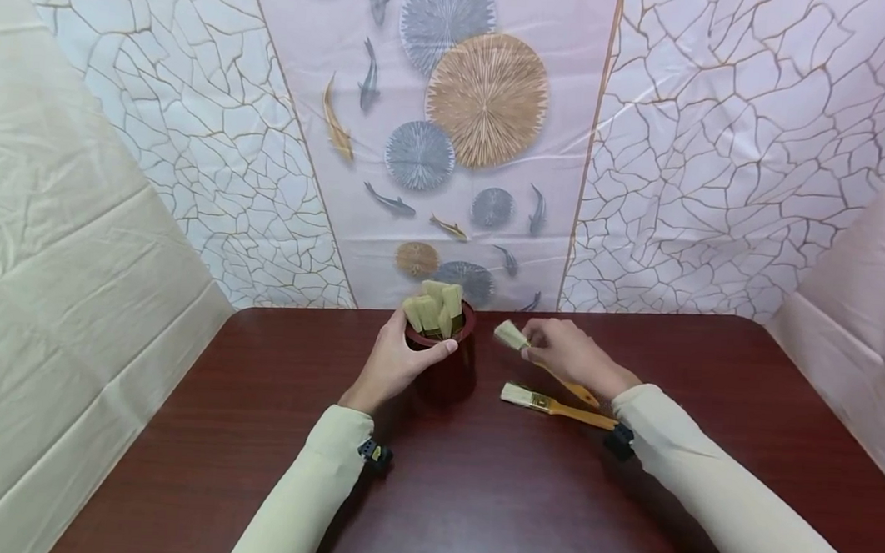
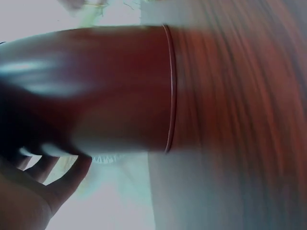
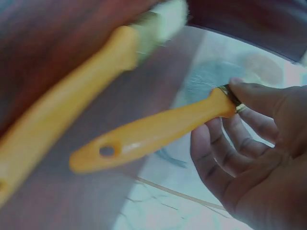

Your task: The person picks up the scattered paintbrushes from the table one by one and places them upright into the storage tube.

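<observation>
A dark red-brown round pot stands upright on the table, filled with several paintbrushes, their pale bristles up. My left hand grips the pot near its rim, thumb across the near side. In the left wrist view the pot's smooth wall fills much of the picture, with the fingers along one side. Right of the pot, my right hand pinches a paintbrush at its metal band, its yellow handle slanting down. Another paintbrush with a yellow handle lies on the table below that hand.
The dark wood table reaches back to a hanging cloth patterned with fish and round discs. Pale cloth walls enclose the left and right sides. A small black device is strapped to each wrist.
</observation>
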`<state>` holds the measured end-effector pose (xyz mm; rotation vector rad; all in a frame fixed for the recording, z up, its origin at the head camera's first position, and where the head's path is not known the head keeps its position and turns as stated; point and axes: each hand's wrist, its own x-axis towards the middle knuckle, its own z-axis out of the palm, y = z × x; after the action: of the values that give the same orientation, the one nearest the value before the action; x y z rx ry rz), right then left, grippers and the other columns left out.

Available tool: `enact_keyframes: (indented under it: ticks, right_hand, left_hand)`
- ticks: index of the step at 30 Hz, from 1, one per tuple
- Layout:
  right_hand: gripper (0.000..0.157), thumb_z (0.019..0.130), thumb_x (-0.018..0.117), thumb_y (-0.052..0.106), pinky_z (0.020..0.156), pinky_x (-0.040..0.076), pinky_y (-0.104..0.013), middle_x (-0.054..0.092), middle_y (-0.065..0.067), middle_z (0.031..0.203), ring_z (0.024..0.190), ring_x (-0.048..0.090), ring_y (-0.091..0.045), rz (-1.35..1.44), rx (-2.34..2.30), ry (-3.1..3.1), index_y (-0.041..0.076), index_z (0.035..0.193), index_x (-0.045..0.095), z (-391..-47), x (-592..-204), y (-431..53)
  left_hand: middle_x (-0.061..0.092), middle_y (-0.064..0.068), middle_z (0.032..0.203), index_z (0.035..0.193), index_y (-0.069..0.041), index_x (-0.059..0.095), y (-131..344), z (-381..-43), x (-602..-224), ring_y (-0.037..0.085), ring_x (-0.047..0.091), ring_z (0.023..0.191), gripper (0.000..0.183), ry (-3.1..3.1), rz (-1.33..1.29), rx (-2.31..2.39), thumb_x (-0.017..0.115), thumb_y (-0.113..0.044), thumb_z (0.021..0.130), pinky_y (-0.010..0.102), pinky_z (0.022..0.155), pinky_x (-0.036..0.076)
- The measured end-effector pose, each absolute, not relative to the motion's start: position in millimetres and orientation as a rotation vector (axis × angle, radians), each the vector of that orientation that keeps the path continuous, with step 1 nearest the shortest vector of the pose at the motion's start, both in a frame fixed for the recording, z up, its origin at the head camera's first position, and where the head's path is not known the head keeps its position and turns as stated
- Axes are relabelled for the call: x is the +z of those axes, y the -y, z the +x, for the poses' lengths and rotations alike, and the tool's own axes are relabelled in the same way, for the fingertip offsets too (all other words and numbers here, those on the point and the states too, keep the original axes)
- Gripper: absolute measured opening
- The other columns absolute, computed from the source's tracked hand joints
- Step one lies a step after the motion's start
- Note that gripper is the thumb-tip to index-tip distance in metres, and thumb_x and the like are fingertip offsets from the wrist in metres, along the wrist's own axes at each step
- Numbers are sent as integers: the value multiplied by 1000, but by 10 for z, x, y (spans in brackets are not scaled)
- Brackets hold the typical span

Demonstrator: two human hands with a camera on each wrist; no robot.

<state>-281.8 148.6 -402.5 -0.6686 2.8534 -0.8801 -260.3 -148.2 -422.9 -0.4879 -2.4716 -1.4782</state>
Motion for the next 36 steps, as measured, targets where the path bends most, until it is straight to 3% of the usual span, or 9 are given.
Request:
enact_keyframes:
  ticks: [4,10,14,18,23,29,36]
  right_hand:
    - [15,102,71,9,75,57,-42,76,-11,97,86,71,-24,-733,-1019,-2928,2,115,68,-2798,-3803,-1516]
    - [17,105,67,11,78,59,-47,71,-18,110,99,71,-34,-739,-1130,-3009,1,117,60,-2743,-3399,-1502]
    - [16,106,66,13,77,58,-47,69,-19,108,100,72,-35,-775,-1222,-3048,1,109,56,-2678,-3152,-1429]
    - [15,107,65,15,73,58,-42,71,-17,101,92,74,-32,-872,-1348,-3069,1,110,61,-2606,-2933,-1328]
    - [17,106,67,17,67,59,-31,74,-14,100,88,76,-26,-933,-1491,-3048,2,113,66,-2536,-2685,-1166]
    - [14,104,70,15,64,59,-28,73,-12,99,80,77,-24,-985,-1624,-2976,2,107,64,-2512,-2483,-973]
    - [21,103,70,9,70,62,-32,70,-16,104,91,78,-30,-958,-1690,-2802,0,121,64,-2570,-2542,-790]
  left_hand:
    - [51,-5,148,153,-24,46,1527,-2634,-4227,14,50,136,80,2477,-555,-1365,82,-51,88,45,114,42]
    - [41,-4,162,162,-22,38,1519,-2659,-4236,15,41,147,88,2453,-612,-1297,79,-54,91,46,121,36]
    - [46,-7,156,157,-24,43,1513,-2637,-4232,13,47,140,78,2418,-621,-1296,78,-52,93,43,116,40]
    - [49,-7,150,151,-24,48,1530,-2610,-4234,13,51,132,69,2403,-645,-1260,77,-50,95,43,110,45]
    - [48,-4,154,152,-20,48,1557,-2579,-4257,16,50,137,72,2409,-627,-1193,77,-51,94,46,113,43]
    - [50,-6,152,153,-22,48,1551,-2588,-4271,14,52,135,73,2418,-620,-1159,75,-56,94,45,112,45]
    - [53,-6,148,150,-21,50,1512,-2605,-4260,13,53,133,71,2418,-628,-1154,78,-53,92,42,113,44]
